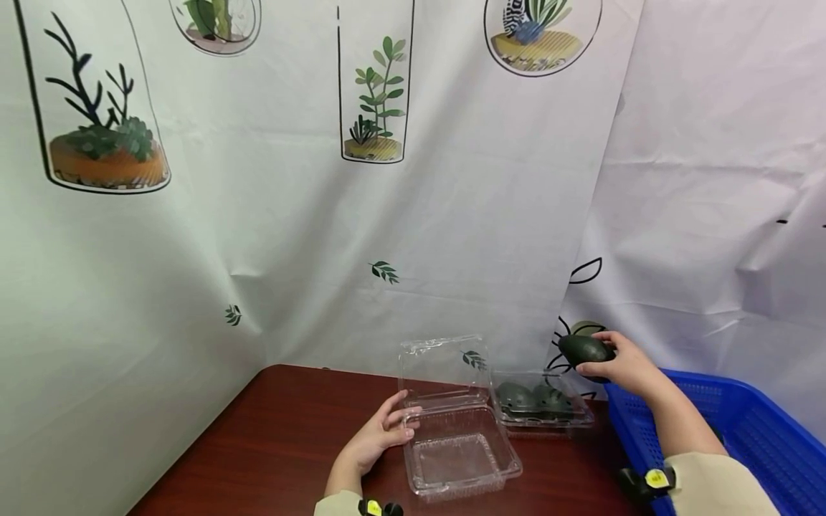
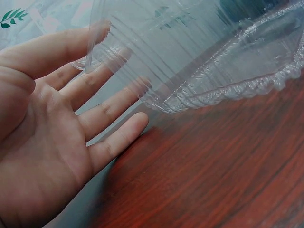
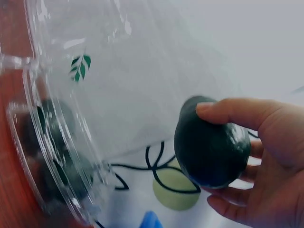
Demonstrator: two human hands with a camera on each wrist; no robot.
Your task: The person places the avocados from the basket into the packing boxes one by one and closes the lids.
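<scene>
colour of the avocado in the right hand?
Dark green, almost black; the avocado shows best in the right wrist view.

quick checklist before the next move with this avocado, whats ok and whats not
1. Avocado gripped: ok, in the right hand.
2. Clamshell tray ready to fill: ok, nothing in it.
3. Lid out of the way: ok, stands open behind the tray.
4. Left hand at the tray: ok, by its left edge.
5. Avocado above the tray: not ok, off to the right.
6. Avocado unblemished: cannot tell, part is covered.
</scene>
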